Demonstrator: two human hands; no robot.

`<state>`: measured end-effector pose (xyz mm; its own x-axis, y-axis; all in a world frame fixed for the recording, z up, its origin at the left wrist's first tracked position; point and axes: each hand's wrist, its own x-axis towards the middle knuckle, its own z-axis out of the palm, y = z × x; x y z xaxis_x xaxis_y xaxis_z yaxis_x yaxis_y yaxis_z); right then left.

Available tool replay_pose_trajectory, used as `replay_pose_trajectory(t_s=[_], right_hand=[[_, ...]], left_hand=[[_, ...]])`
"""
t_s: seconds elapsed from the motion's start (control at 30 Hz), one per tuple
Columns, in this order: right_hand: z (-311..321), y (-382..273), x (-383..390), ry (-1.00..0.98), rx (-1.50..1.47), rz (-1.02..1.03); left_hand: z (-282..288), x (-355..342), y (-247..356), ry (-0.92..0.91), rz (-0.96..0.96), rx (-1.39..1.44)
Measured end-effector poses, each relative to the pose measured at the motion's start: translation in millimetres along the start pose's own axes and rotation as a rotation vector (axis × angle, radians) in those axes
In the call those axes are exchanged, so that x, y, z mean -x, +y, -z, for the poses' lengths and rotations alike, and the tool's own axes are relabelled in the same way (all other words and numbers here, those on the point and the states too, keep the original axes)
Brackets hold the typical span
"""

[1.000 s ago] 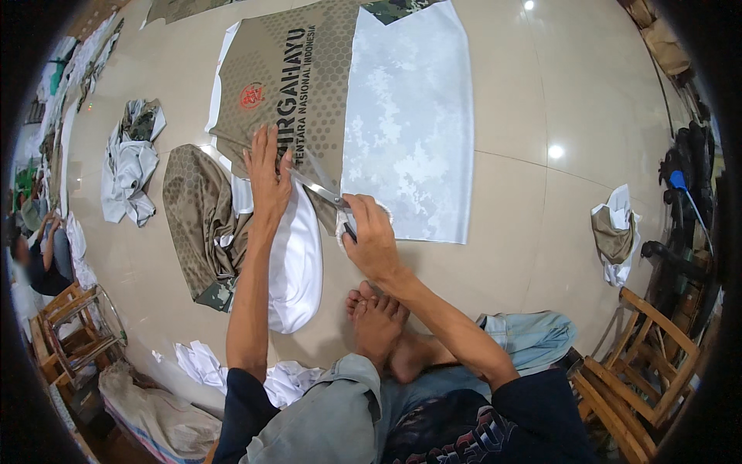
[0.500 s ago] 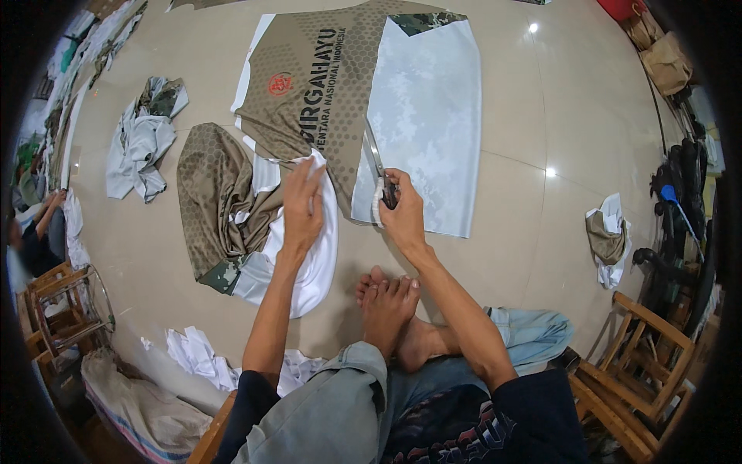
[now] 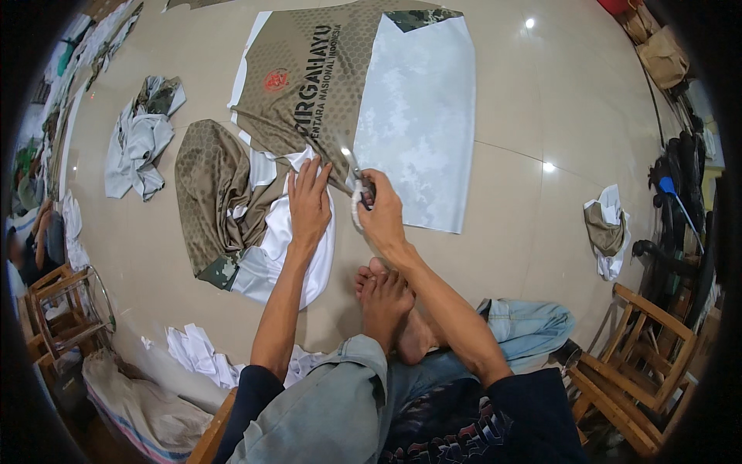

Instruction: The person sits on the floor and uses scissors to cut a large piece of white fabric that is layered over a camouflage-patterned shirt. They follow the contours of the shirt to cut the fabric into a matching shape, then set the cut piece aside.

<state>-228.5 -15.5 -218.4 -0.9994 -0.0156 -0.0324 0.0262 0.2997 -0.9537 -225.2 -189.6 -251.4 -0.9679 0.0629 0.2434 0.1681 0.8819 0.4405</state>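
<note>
My right hand (image 3: 380, 210) grips scissors (image 3: 356, 203) by their handles, one loop wrapped in white. The blades point away from me over the brown fabric and are partly blurred. My left hand (image 3: 311, 207) lies with fingers stretched on the edge of the fabric, just left of the scissors. Under and beyond both hands spreads a brown printed fabric panel (image 3: 328, 85) with dark lettering and a hexagon pattern. Its right part shows a pale grey, mottled fabric area (image 3: 417, 124). A bunched brown and white fabric piece (image 3: 212, 182) lies left of and beneath my left hand.
Crumpled grey and camouflage cloth (image 3: 143, 143) lies at the far left, a small brown and white scrap (image 3: 607, 232) at the right. White scraps (image 3: 197, 356) are near my left leg. Wooden frames (image 3: 645, 348) stand at the right. Another person (image 3: 39, 240) sits at the left edge.
My right hand has moved the scissors left, off the pale fabric toward my left hand. The left hand, blurred before, has come to lie on the fabric with fingers extended.
</note>
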Motion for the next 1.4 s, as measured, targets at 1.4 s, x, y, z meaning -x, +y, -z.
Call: replay_pose_trajectory(t_s=[1.4], right_hand=[[278,98,46,0.664,-0.105,-0.188]], left_hand=[[-14,-18,34,0.028,-0.007,0.086]])
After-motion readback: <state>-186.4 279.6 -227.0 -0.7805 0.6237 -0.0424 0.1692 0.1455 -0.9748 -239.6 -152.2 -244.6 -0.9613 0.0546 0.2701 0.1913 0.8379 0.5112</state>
